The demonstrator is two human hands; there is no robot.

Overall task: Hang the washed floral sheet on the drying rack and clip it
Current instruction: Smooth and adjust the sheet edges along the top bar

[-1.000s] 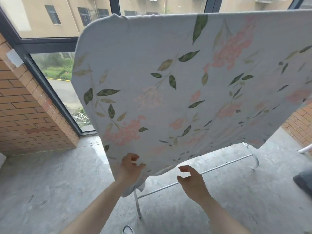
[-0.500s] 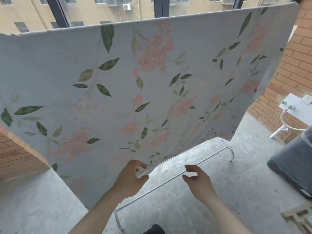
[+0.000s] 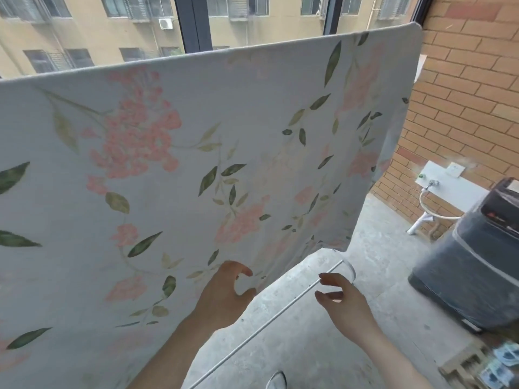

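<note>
Your fingers on the left hand (image 3: 224, 297) curve loosely in front of the sheet's lower edge, thumb and forefinger parted in a C with a gap between them; whether they touch the cloth you cannot tell, and they pinch nothing plainly. Fingers of your right hand (image 3: 341, 300) are spread and relaxed, holding nothing, hovering over the floor just right of the sheet. Largest in view is the floral sheet (image 3: 196, 164), pale with pink blossoms and green leaves, draped over the rack's top and hanging flat; its long axis runs left to right, the top edge climbing toward the upper right corner near the brick wall (image 3: 463, 88), the lower edge slanting up to the right. Below it the drying rack (image 3: 280, 313) shows a thin white bottom rail running diagonally across the concrete floor (image 3: 323, 360). At right stands a dark grey washing machine (image 3: 471, 270), with a tap (image 3: 431, 183) and white hose behind it.
</note>
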